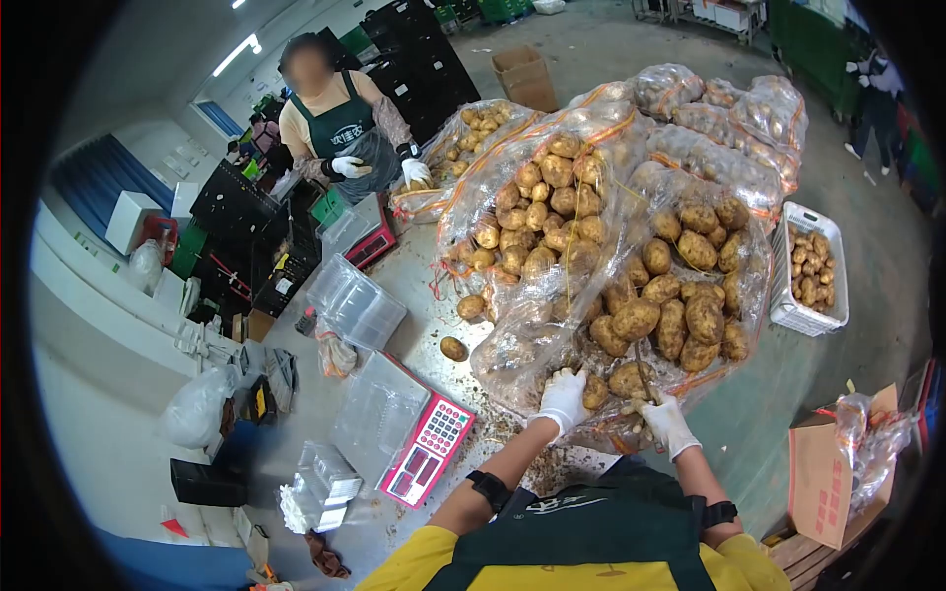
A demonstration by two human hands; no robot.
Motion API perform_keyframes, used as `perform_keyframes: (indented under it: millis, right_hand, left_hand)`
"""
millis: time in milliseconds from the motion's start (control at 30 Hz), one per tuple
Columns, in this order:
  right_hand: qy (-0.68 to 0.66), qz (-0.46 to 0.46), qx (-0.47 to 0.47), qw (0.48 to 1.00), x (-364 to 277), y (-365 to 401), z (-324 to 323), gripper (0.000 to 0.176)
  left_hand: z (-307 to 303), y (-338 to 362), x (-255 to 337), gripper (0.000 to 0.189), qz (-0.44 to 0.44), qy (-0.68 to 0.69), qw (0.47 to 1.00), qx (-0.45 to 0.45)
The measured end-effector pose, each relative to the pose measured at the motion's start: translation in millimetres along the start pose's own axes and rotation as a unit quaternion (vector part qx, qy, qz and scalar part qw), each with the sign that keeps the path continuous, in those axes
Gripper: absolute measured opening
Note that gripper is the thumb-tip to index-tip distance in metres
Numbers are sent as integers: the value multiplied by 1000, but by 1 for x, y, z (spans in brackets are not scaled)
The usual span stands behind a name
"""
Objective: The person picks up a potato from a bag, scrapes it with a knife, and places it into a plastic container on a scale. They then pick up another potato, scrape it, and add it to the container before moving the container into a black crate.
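Both my hands wear white gloves and are at the near edge of an opened clear plastic bag (522,340) full of potatoes (636,320). My left hand (564,402) has its fingers curled at the bag's edge, beside a potato (594,392); what they hold, if anything, is hidden. My right hand (667,424) is at the bag's near right edge, just below a large potato (629,380), its fingers bent; whether they grip the plastic is too small to tell. Two loose potatoes (454,349) lie on the metal table (424,295) left of the bag.
A red scale (434,448) and clear plastic boxes (357,300) stand on the left. A co-worker (335,123) in gloves and apron is across the table by another potato bag. To the right are a white crate (810,271) and a cardboard box (823,483).
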State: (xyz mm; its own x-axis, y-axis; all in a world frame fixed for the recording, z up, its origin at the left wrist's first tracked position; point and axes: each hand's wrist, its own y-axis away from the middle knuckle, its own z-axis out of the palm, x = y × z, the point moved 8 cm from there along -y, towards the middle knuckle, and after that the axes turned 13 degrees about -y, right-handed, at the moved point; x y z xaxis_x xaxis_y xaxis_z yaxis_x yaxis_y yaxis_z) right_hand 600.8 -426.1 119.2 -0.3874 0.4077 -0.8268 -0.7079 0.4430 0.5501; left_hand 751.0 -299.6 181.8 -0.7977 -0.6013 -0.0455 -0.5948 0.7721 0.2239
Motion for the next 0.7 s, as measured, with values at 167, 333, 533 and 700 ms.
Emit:
perform_keyframes:
  millis: [167,333,533,700]
  right_hand:
    - [-37,18,-1,999,-16,18,4,25]
    - [-69,32,0,997,-31,31,11,21]
    - [-49,8,-10,999,-4,9,5,23]
    - [-87,20,-8,996,-22,21,15,21]
  left_hand:
    - [7,-2,-1,62,-6,-5,1000,-3]
    - [3,-1,-1,61,-8,-1,1000,-3]
    - [9,-2,-3,63,-5,-6,1000,11]
    - [8,-3,-3,62,-5,-2,1000,11]
